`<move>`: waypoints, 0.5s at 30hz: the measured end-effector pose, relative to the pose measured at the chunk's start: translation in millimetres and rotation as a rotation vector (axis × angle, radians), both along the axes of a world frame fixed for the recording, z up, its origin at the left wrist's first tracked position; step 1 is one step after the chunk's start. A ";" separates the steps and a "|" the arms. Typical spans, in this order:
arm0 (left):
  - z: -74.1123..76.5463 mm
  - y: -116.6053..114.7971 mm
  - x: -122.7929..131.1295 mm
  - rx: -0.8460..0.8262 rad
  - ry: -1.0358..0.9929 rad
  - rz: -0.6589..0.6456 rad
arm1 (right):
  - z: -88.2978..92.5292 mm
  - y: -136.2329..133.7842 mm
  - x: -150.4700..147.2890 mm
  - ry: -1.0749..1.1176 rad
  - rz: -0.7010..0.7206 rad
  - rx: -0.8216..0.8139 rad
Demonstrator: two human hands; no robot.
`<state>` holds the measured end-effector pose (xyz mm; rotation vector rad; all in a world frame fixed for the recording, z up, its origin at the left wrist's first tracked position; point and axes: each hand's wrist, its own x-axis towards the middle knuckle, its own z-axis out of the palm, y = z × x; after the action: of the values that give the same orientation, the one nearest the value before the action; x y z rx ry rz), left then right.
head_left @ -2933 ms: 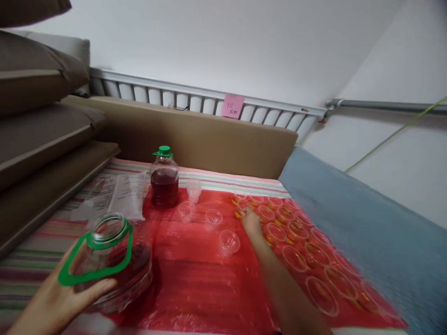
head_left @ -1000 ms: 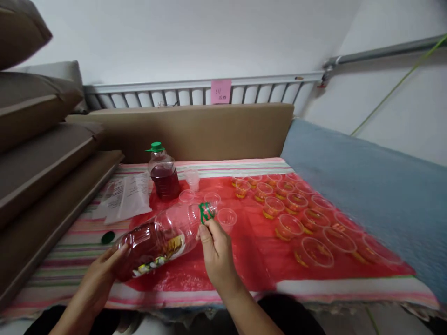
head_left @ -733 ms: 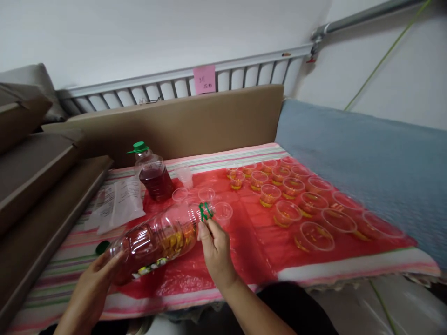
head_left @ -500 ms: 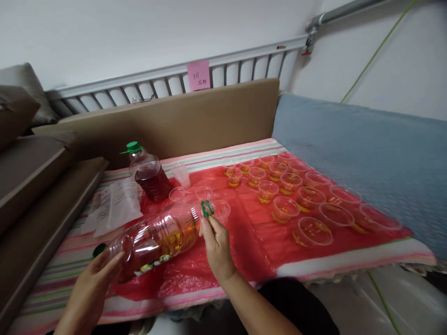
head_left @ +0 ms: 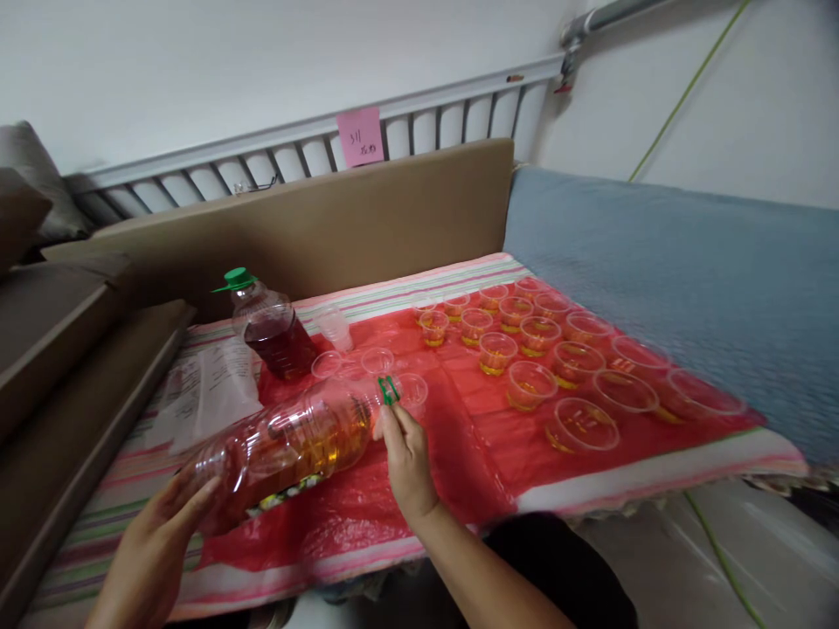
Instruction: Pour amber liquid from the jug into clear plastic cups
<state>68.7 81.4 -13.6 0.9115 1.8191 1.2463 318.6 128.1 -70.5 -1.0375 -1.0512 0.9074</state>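
A large clear plastic bottle (head_left: 288,441) with amber liquid lies tilted almost flat over the red plastic sheet (head_left: 459,428). My left hand (head_left: 161,533) cups its base. My right hand (head_left: 403,450) grips its neck by the green ring, and the mouth points at a small clear cup (head_left: 412,390). Two more empty cups (head_left: 377,360) stand just behind. Several cups with amber liquid (head_left: 530,336) sit in rows to the right.
A second bottle (head_left: 272,328) with dark red liquid and a green cap stands at the back left beside a clear plastic bag (head_left: 210,389). A brown padded board (head_left: 328,223) runs along the back. A blue blanket (head_left: 655,253) lies to the right.
My left hand first held the bottle upright while the right was among the cups. Now both hands hold it tilted, and the liquid has run toward the neck.
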 end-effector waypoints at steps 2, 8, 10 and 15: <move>4.1 -0.3 3.5 0.001 0.014 0.020 | -0.5 0.6 0.0 0.015 -0.009 -0.005; 12.2 -1.2 10.5 -0.026 0.070 0.045 | -0.8 1.5 0.9 0.056 -0.040 -0.016; 11.6 -1.4 8.0 -0.031 0.100 0.045 | -1.6 1.9 1.2 0.068 -0.039 -0.015; 5.0 -2.7 -6.0 -0.019 0.205 -0.005 | -4.2 2.5 1.1 0.094 -0.025 -0.041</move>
<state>62.6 78.6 -8.6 1.0651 1.9823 1.1655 319.8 130.7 -74.7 -1.0294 -0.9428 0.9522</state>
